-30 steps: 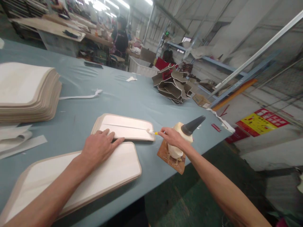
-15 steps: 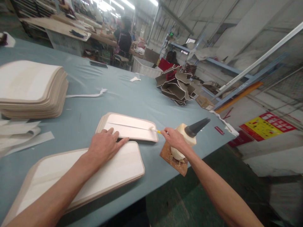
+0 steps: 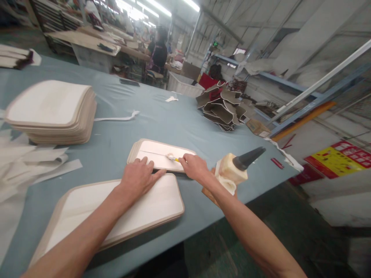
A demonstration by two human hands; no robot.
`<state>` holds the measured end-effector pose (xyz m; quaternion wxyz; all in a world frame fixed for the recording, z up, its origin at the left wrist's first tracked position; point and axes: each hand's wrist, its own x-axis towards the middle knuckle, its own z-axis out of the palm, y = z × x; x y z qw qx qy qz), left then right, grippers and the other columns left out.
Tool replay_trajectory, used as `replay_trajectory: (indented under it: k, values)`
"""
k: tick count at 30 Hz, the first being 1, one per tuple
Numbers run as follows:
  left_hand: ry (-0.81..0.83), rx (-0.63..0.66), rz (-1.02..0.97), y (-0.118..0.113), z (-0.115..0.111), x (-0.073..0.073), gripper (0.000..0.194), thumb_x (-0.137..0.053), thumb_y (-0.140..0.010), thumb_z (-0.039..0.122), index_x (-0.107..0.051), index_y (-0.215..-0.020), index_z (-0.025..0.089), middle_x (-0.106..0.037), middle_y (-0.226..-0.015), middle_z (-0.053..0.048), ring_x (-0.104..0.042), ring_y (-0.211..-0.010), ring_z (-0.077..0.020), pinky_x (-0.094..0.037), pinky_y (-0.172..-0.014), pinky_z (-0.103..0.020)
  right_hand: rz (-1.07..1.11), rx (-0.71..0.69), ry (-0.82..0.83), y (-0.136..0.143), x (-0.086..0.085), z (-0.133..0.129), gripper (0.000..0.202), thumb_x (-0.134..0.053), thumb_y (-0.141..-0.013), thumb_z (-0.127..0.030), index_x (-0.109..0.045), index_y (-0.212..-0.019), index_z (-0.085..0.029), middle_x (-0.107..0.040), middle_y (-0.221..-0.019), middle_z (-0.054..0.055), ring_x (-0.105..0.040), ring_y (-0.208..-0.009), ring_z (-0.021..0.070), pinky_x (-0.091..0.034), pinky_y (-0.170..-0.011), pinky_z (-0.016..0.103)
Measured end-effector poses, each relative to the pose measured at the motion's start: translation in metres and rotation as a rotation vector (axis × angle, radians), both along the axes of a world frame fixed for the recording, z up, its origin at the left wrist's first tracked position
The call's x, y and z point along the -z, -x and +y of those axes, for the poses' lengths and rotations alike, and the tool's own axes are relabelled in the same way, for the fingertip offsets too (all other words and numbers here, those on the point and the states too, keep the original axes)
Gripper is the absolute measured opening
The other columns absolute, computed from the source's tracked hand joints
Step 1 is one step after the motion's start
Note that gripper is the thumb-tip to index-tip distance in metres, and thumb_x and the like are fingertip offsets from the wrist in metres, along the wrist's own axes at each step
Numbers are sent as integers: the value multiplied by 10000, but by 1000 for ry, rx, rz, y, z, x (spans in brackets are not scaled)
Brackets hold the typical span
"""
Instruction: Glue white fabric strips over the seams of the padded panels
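sitting midway along the white panel [image 3: 168, 149] in the head view, the brush [image 3: 173, 158] has come from the right end toward the left hand [image 3: 141, 177], so its stroke likely covers more length. the right hand [image 3: 193, 166] pinches it; the left lies spread, gripping nothing, fingertips on the panel. blurred bristles seemingly point leftward; the panel's long axis runs from left fingers toward right hand.
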<state>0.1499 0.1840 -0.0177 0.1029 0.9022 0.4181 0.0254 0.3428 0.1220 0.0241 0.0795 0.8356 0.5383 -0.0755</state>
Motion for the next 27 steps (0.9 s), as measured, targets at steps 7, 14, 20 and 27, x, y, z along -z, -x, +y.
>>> replay_trajectory:
  k: [7,14,20,27]
  values:
    - [-13,-3,35,1,-3,-1,654,-347,-1038,632,-728,-1181,120,-694,-1229,-211,-638,-1183,-390,-523,-900,-465,-7,-73,16,36,-7,31,438,-358,-1114,-405,-739,-1168,-195,-765,-1264,145,-703,-1191,271,-487,-898,335]
    - [10,-30,-4,1,-4,0,667,-358,-1035,630,-733,-1188,101,-691,-1283,-243,-635,-1208,-389,-519,-911,-461,-10,-175,26,62,-10,65,426,-385,-1103,-403,-744,-1190,-191,-771,-1260,144,-715,-1166,259,-497,-891,323]
    - [30,-41,-12,1,-4,1,654,-370,-1036,617,-724,-1205,94,-701,-1266,-237,-639,-1187,-376,-518,-901,-453,-29,-247,34,75,-12,74,426,-391,-1109,-415,-734,-1210,-185,-766,-1267,144,-713,-1166,260,-499,-906,324]
    - [7,-16,18,2,-5,-1,688,-336,-1037,637,-709,-1246,97,-646,-1370,-250,-610,-1228,-385,-506,-911,-435,-86,-243,51,47,-18,54,412,-418,-1106,-443,-735,-1226,-210,-764,-1278,137,-699,-1190,258,-491,-934,328]
